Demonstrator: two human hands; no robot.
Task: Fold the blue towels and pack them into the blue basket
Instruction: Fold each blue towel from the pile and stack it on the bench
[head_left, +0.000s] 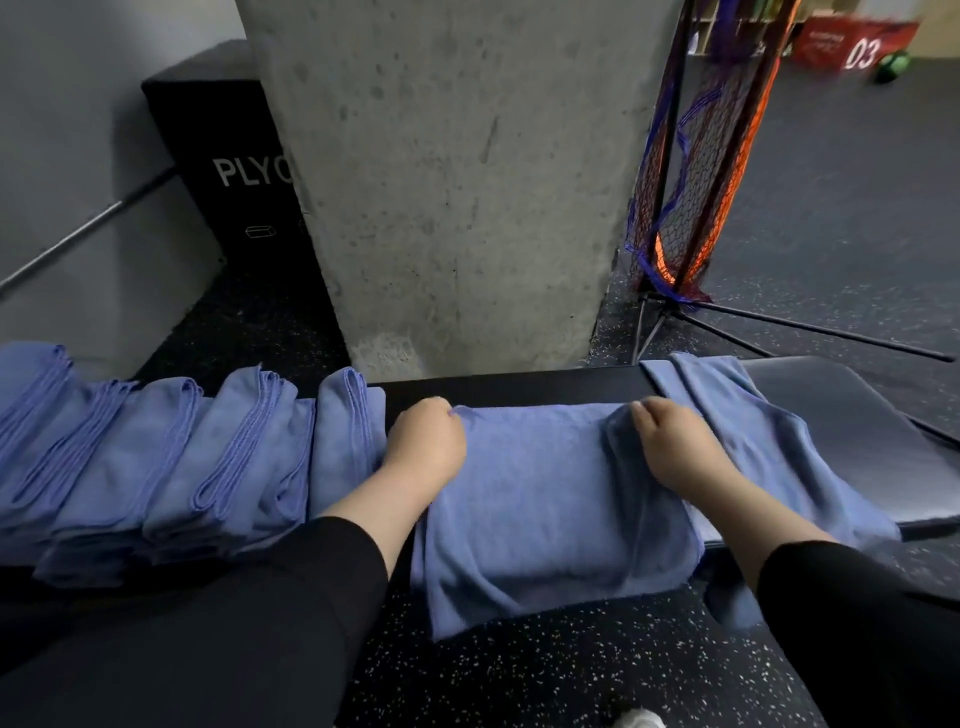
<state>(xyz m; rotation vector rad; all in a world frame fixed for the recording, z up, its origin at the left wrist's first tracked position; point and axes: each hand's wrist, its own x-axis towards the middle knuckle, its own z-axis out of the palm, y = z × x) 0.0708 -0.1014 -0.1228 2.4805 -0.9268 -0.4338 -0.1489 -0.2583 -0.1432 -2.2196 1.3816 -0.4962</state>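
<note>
A blue towel (545, 499) lies across a black padded bench (519, 387), its near edge hanging over the front. My left hand (428, 441) pinches the towel's far left corner. At the far right corner my right hand (670, 441) grips a bunched fold. Another blue towel (769, 441) lies spread on the bench just right of it, partly under my right hand. Several folded blue towels (171, 457) lie overlapping in a row on the bench's left part. No blue basket is in view.
A concrete pillar (457, 182) stands right behind the bench. A black plyo box (223, 171) sits behind it on the left, and a folded net on a black stand (691, 208) on the right. A red box (852, 44) stands far back. The floor is dark speckled rubber.
</note>
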